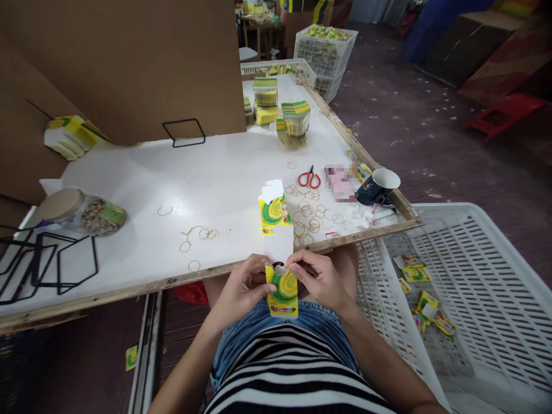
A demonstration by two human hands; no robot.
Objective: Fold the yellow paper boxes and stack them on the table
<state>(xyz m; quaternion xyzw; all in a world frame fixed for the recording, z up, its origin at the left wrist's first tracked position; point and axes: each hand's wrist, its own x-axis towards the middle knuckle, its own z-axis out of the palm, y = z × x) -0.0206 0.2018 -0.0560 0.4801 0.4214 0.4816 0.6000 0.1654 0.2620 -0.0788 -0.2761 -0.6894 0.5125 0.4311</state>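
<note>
Just off the table's front edge, over my lap, I hold a small yellow and green printed carton (283, 293) between both hands. My left hand (245, 287) grips its left side, thumb on the printed front. The fingers of my right hand (317, 279) pinch the upper right corner, beside a curved notch at the top. What is inside the carton cannot be made out. Right behind it, at the table edge, lies a stack of similar cartons (275, 215) with white flaps showing. Many tan rubber bands (317, 215) are scattered to the right of this stack.
Red-handled scissors (309, 179) and a dark mug (378, 187) are on the table's right side. Banded carton stacks (295, 118) stand farther back. A lidded jar (101, 215) and black wire frames (64, 261) occupy the left. A white crate (487, 276) with several cartons is at right.
</note>
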